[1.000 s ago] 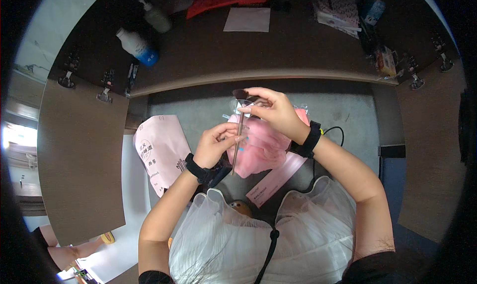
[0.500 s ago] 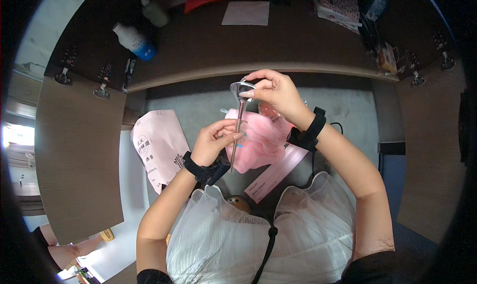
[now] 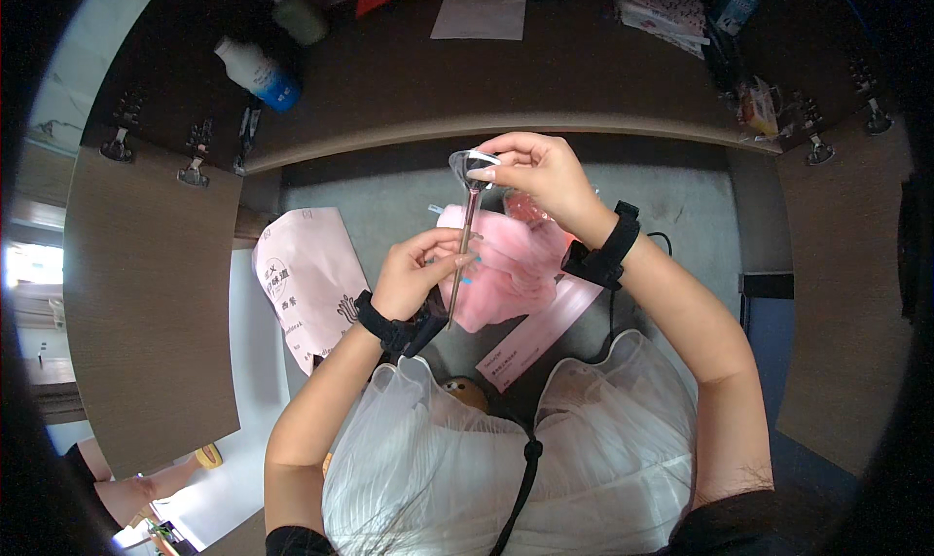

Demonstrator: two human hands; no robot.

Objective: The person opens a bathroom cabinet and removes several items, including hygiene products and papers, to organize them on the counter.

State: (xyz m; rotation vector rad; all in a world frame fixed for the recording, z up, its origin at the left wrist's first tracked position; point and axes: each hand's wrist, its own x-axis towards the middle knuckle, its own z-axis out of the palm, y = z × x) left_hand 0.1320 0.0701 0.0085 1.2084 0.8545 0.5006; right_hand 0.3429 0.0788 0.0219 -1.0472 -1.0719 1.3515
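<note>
Inspecting both hands finds one slim brush (image 3: 469,212) held between them over the near-left part of a pink fabric bundle (image 3: 508,284). The brush slants slightly, its dark head directed away from the person and its tail end toward the person and a little left. The left hand (image 3: 407,274) has thumb and fingers closed on the middle of the handle. The right hand (image 3: 547,175) pinches a clear plastic cover (image 3: 459,170) that surrounds the brush head; whether its fingers also press the bristles cannot be told. Contact between handle and bundle cannot be confirmed.

Each wrist bears a black strap (image 3: 613,252). The bundle rests on a grey surface (image 3: 671,206). A flat pink box (image 3: 535,342) lies at an angle on the near side of the bundle. A pale pink bag (image 3: 302,264) with dark print lies to the left. Beyond, a brown shelf (image 3: 389,94) carries a white and blue bottle (image 3: 255,71) and a white sheet (image 3: 479,16).
</note>
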